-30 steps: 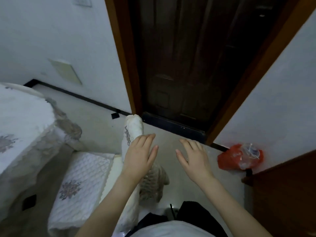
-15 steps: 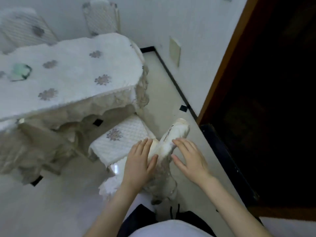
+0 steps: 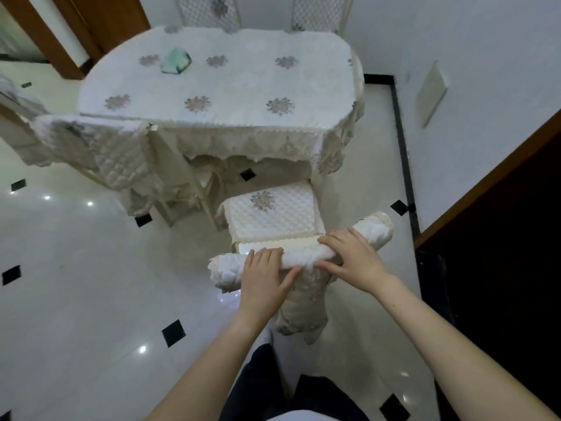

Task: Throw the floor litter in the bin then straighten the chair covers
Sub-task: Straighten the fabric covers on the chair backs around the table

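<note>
Fingers of the left hand point(image 3: 264, 281) lie spread and flat over the bunched top of the chair cover point(image 3: 300, 256), thumb out toward the near side, pressing and not gripping. The right hand point(image 3: 353, 259) does the same a little further along the roll, fingers point(image 3: 334, 238) extended across it, nothing clenched. The cover sits rolled up along the top of the chair back point(image 3: 303, 311), just in front of the person, with the quilted seat pad point(image 3: 273, 214) beyond it and the table point(image 3: 224, 95) behind that.

The step in hand looks like straightening this cover. To do it well, I would pinch the rolled hem at both ends and draw it evenly down the back, keeping the hands level so the fabric does not twist, then smooth outward from the middle. A second chair's cover point(image 3: 121, 156) to the left hangs skewed and probably needs the same.

No litter or bin is in view. No writing, brand or label can be read anywhere.
</note>
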`<state>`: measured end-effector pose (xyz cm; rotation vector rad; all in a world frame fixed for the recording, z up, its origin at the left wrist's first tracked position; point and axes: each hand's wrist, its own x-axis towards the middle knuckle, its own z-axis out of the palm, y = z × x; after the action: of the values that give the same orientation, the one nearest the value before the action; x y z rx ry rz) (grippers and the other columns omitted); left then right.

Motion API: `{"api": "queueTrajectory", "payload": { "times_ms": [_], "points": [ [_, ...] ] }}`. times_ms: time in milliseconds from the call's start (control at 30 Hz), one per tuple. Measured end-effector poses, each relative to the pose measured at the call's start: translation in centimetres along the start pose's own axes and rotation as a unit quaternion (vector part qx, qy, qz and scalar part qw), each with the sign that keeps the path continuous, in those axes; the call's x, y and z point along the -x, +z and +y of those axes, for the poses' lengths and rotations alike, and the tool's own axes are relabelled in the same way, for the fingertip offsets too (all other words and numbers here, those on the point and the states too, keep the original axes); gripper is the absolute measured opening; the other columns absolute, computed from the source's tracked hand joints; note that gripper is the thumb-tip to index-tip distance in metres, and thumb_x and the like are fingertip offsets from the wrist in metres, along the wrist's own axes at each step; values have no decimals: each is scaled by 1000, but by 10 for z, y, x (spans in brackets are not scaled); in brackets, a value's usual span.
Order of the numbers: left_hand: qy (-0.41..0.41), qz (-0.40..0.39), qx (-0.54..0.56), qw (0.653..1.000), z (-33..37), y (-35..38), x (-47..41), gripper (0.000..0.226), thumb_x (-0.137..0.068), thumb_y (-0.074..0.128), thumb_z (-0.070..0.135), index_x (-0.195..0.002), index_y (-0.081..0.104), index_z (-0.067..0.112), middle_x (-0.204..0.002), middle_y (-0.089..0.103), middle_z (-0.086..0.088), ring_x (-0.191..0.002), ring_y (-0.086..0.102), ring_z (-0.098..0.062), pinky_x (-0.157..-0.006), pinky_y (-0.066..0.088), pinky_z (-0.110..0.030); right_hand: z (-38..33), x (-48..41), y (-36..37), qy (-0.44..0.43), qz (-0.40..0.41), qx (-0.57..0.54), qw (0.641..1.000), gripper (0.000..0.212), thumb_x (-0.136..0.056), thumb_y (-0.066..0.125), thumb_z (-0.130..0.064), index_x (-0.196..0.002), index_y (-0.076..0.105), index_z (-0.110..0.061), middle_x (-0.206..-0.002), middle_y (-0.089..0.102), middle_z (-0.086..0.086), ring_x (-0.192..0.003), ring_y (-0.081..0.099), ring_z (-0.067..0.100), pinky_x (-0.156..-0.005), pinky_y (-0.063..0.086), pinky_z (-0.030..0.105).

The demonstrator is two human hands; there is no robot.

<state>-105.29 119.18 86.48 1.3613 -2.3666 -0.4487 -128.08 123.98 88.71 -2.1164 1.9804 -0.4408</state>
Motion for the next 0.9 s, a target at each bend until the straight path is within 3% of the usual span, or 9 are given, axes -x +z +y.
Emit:
{"api": "queueTrajectory", "payload": {
  "times_ms": [100,267,567,733,900],
  "points": [
    [-25,27,2,999,2,10,-2,57,-89,43,63,-104,63,12,-99,64,0,-96,57,-25,-99,39,-43,6,-7,2,-3,19,-35,999,65,-80,46,-76,-114,64,-24,-109,62,-9,-105,47,7,-104,29,32],
    [-22,52,2,998,-2,17,-5,61,-89,37,69,-99,62,13,-95,61,1,-91,55,-23,-90,31,-34,8,-7,10,-8,75,-54,996,59,-78,53,-75,-105,67,-25,-102,64,-13,-97,50,9,-94,25,21],
    [-6,60,3,998,-13,19,-15,68,-91,29,73,-101,62,15,-98,61,5,-93,53,-19,-88,30,-32,8,-18,16,-1,93,-65,994,57,-77,55,-76,-103,68,-27,-99,63,-17,-96,51,8,-97,18,12],
    [5,65,8,998,-27,16,-30,62,-90,35,69,-101,62,14,-98,61,5,-93,52,-18,-88,30,-33,4,-34,19,8,92,-76,993,57,-77,54,-76,-104,68,-28,-99,62,-19,-96,48,9,-97,23,20],
    [18,57,14,998,-46,9,-49,60,-90,37,68,-102,62,14,-98,61,5,-93,52,-18,-89,27,-30,-4,-55,22,19,93,-77,993,54,-78,55,-75,-103,67,-29,-100,61,-19,-95,47,8,-96,21,16]
  ]
}}
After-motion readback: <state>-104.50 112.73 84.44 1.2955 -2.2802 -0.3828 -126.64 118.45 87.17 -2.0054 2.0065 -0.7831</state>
